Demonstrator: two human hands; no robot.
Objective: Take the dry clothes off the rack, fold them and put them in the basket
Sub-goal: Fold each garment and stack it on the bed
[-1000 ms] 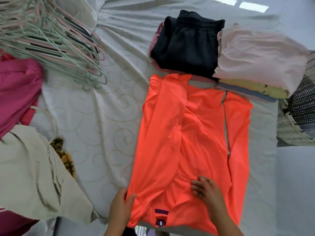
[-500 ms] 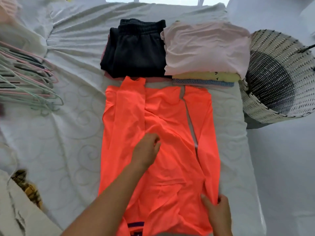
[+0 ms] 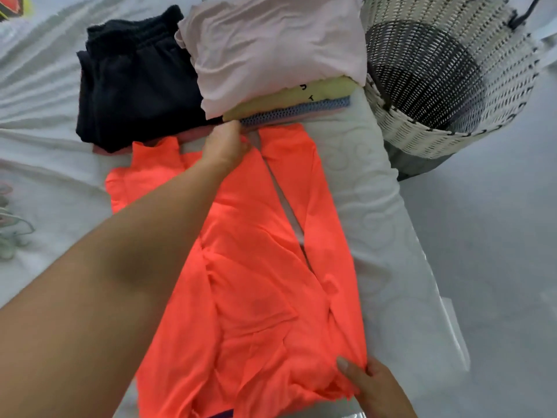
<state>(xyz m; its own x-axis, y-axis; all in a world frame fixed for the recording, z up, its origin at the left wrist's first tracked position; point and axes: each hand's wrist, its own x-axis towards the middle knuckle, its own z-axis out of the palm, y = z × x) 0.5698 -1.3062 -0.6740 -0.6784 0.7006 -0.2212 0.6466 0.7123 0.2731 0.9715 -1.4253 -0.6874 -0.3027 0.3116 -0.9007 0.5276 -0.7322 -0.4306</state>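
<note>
A bright orange shirt (image 3: 256, 267) lies spread lengthwise on the white bed (image 3: 376, 221), its two sides folded inward. My left hand (image 3: 226, 143) reaches across to the shirt's far edge and pinches the fabric there. My right hand (image 3: 367, 384) pinches the near right corner of the shirt, thumb on top. Behind the shirt sit two folded stacks: a black garment (image 3: 132, 79) and a pale pink one (image 3: 271, 52) on yellow and blue pieces. The white woven basket (image 3: 452, 134) stands off the bed's right corner, with no clothes visible inside.
Pastel hangers (image 3: 12, 233) lie at the bed's left edge. The grey floor (image 3: 497, 251) runs along the right side of the bed, below the basket.
My left hand has moved from the shirt's near hem up its middle to the far edge. My right hand has shifted to the near right corner. The view has swung right toward the basket.
</note>
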